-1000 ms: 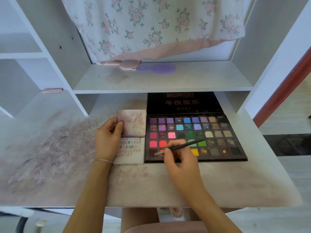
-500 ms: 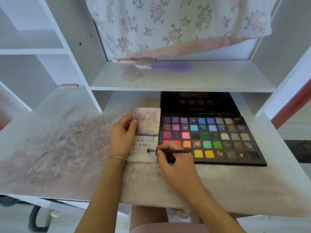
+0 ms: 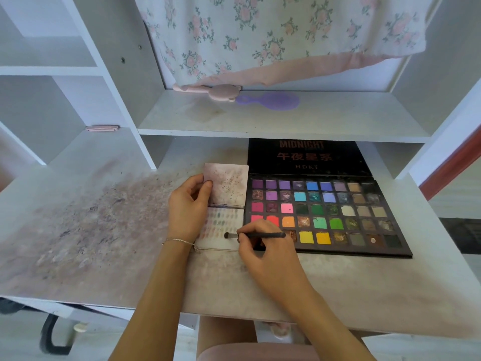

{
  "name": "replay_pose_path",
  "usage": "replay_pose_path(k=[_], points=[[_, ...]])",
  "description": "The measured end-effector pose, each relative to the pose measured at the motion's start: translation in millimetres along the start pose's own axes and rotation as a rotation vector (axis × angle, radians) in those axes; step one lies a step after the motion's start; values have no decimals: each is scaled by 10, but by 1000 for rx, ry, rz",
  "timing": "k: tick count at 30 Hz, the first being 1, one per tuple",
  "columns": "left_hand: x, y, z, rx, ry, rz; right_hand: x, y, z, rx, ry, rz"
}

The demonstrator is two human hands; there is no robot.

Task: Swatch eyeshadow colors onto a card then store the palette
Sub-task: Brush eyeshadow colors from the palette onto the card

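A large black eyeshadow palette (image 3: 364,214) lies open on the desk, its lid (image 3: 307,157) flat behind the rows of coloured pans. Left of it lies a folded white card (image 3: 223,222) with rows of small colour swatches on its lower half and a speckled upper flap (image 3: 227,185). My left hand (image 3: 188,207) pinches the upper flap's left edge and rests over the card's left side. My right hand (image 3: 263,243) grips a thin black brush (image 3: 256,235); its bristle tip touches the card's lower right part.
The desk top (image 3: 91,225) is smeared with powder stains on the left. On the shelf (image 3: 286,118) above lie a pink bear-shaped item (image 3: 221,92) and a purple brush (image 3: 270,101). A floral cloth (image 3: 273,37) hangs behind. A small pink object (image 3: 102,128) sits at the left.
My right hand carried the brush from the palette's lower-left pans leftward onto the card. The left hand kept its hold on the card. The camera view shifted left.
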State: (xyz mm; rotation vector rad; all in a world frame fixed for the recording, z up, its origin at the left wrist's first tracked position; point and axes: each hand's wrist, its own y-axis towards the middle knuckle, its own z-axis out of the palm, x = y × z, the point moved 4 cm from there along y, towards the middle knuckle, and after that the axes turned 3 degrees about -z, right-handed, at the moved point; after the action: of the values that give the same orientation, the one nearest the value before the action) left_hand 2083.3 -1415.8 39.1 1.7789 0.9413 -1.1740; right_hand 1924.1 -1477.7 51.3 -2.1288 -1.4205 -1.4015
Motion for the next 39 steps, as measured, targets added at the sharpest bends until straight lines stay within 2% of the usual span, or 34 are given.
replay_pose_path(k=[12, 35, 39], points=[[4, 17, 5, -23, 107, 16, -11, 2, 16, 6, -19, -4], [-3, 11, 9, -20, 126, -14, -27, 6, 15, 15, -22, -19], [-4, 9, 7, -19, 124, -21, -35, -11, 3, 17, 61, 5]])
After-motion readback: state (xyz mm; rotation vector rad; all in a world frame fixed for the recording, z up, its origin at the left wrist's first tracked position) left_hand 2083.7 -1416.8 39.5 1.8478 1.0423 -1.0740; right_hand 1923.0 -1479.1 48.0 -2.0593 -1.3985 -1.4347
